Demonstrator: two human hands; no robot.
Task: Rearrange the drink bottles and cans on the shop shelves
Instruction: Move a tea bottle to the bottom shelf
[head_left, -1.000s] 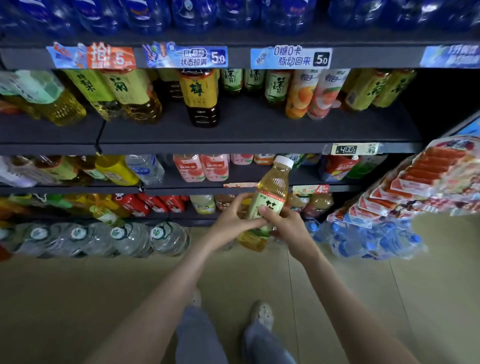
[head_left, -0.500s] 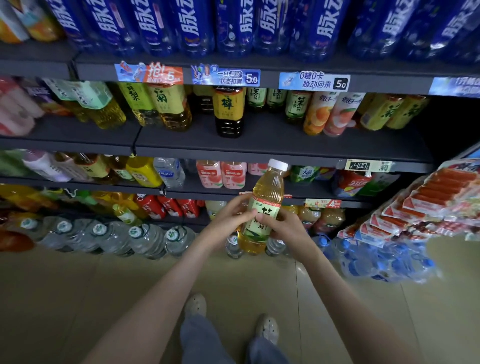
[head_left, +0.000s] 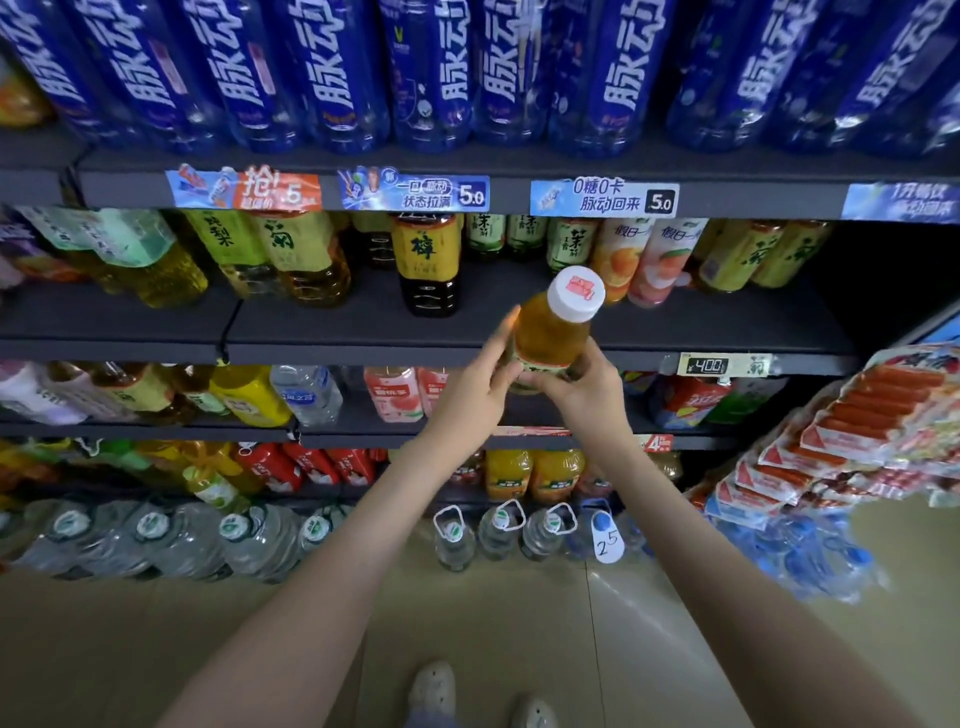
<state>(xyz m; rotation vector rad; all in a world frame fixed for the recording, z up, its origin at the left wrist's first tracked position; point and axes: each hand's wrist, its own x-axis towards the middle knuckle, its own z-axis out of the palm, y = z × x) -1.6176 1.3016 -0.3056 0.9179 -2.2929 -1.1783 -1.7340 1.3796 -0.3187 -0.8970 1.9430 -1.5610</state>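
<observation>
We see the left hand (head_left: 478, 387) raised on an outstretched arm. Its fingers lie up the left side of the bottle (head_left: 550, 332) and its thumb presses the label, gripping it. The bottle holds amber drink under a white cap (head_left: 577, 293) and tilts towards us, in front of the dark shelf (head_left: 701, 325). The right hand (head_left: 589, 392) clasps its lower right side.

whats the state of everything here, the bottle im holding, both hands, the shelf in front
tea bottle, capped, held off the shelf, tilted with its cap toward the camera
left hand, holds the tea bottle's left side
right hand, grips the tea bottle's lower right
dark bottle, upright on the shelf
shelf, bare patch right of the dark bottle
</observation>
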